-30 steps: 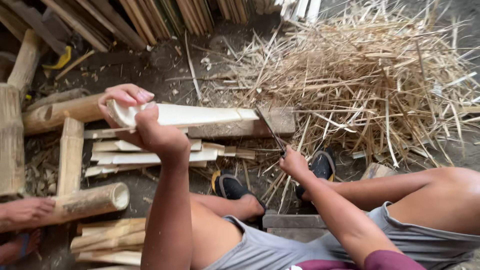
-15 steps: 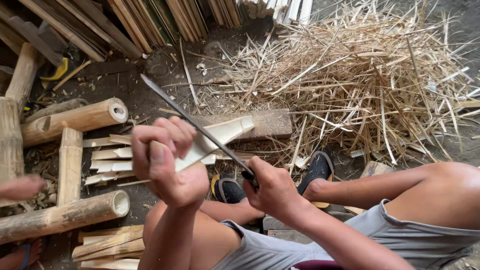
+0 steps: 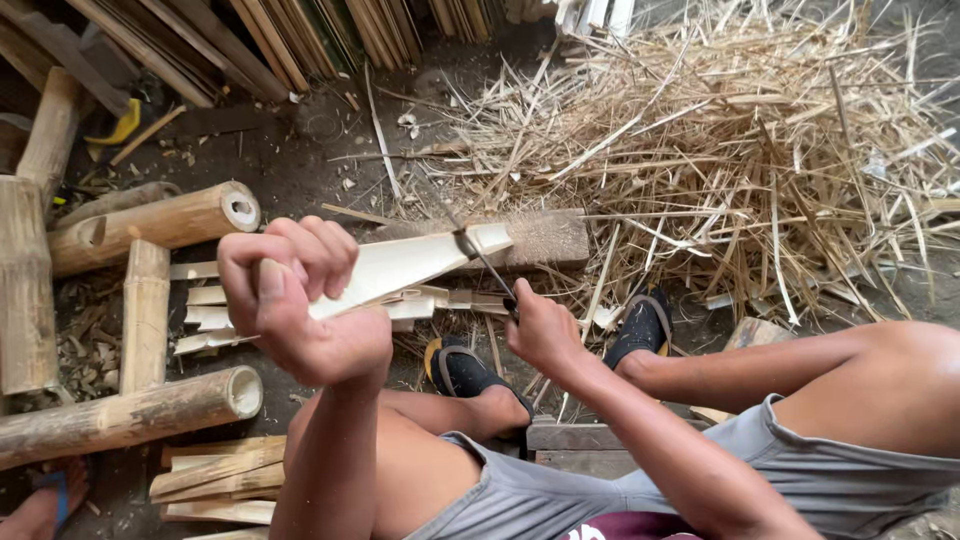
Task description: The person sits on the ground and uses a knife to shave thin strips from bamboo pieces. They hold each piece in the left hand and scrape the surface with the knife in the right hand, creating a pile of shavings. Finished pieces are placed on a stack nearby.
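Observation:
My left hand (image 3: 295, 300) grips one end of a pale split bamboo slat (image 3: 415, 262), held out over the ground with its far end resting near a wooden block (image 3: 550, 238). Gripping the handle of a long dark knife (image 3: 478, 258), my right hand (image 3: 542, 330) has the blade set into the far end of the slat. My feet in dark sandals (image 3: 640, 330) rest on the ground below the slat.
Round bamboo poles (image 3: 150, 225) and cut slats (image 3: 215, 480) lie at the left. A big heap of bamboo shavings (image 3: 740, 150) fills the right. Bamboo strips lean at the top. Another person's foot (image 3: 40, 500) shows at the bottom left.
The knife, raised high over my left hand half a second ago, has come down into the slat's far end. Before that my left hand lifted the slat off the block.

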